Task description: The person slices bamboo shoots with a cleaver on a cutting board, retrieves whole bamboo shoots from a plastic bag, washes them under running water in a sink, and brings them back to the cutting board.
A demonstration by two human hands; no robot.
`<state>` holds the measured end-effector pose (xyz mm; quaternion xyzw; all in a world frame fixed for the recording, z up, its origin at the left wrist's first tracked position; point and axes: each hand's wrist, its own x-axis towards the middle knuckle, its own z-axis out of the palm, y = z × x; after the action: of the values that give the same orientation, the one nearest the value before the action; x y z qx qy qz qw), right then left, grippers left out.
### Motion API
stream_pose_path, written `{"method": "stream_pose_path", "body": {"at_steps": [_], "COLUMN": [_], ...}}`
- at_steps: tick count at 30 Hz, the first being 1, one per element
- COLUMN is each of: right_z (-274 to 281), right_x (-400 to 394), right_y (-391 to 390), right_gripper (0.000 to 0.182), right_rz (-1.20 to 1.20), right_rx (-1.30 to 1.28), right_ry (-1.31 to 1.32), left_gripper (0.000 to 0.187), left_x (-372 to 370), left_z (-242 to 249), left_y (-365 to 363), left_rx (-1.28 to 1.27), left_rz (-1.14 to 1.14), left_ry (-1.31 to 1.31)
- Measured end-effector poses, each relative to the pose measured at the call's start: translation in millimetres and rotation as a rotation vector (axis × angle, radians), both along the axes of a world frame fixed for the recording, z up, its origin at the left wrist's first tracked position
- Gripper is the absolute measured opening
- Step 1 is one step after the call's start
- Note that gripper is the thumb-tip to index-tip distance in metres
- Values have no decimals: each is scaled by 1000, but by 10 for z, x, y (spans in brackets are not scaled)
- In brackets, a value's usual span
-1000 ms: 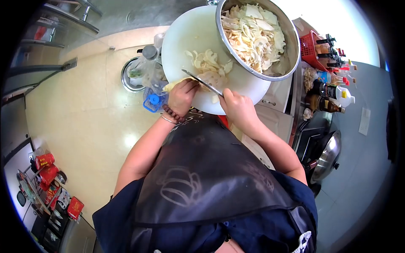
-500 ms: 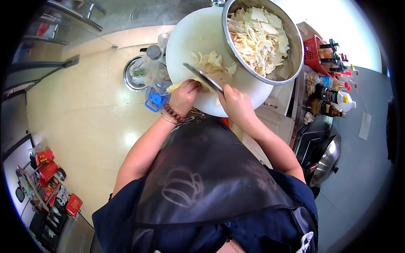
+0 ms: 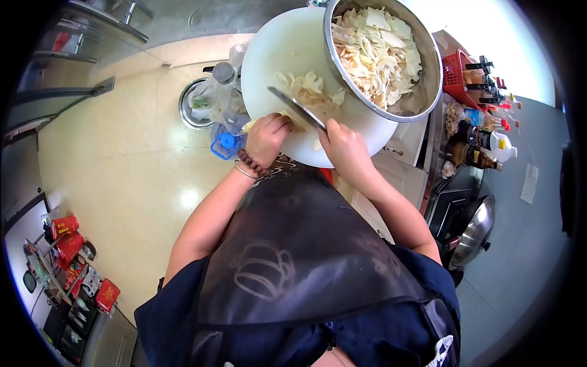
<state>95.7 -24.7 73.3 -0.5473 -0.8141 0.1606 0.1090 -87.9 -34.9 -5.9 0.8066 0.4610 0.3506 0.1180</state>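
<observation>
My right hand (image 3: 343,144) grips the handle of a kitchen knife (image 3: 298,109), its blade slanting up and left over the round white cutting board (image 3: 275,52). Fingers curled, my left hand (image 3: 269,138) presses on a pale vegetable piece (image 3: 247,126) near the board's lower left edge; most of that piece is hidden beneath the hand. Just beyond the blade lies a small heap of thin pale slices (image 3: 310,88). A large metal bowl (image 3: 335,60) overlaps the board's upper right side, filled with similar cream-coloured slices (image 3: 379,64).
Left of the board stand a clear jug with a blue cap (image 3: 227,142), a plastic bag (image 3: 214,101) and a round metal basin (image 3: 184,116). Sauce bottles (image 3: 483,139) and a red basket (image 3: 454,76) line the right side. A lidded wok (image 3: 477,232) sits lower right.
The knife and my right hand have shifted slightly up and to the right. My left hand stays nearly in place on the vegetable piece.
</observation>
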Motion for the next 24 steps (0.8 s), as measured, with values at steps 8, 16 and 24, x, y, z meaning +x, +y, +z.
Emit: {"method": "stream_pose_path", "body": {"at_steps": [8,16,24], "right_z": [-328,12,-361], "right_x": [-187,-78,-287], "right_y": [-72,-5,99], "right_gripper": [22,22,17], "right_rz": [49,47,68], "right_rx": [23,-11,81], "right_ry": [-62,-24,-62], "left_gripper": [20,22,19], "left_x": [-2,-42,-35], "left_z": [-20,-34,-29], "left_y": [-28,-20,-21], "left_rx": [-8,-42,-75], "left_rz": [11,8,13], "left_ry": [-17,-62,-95]}}
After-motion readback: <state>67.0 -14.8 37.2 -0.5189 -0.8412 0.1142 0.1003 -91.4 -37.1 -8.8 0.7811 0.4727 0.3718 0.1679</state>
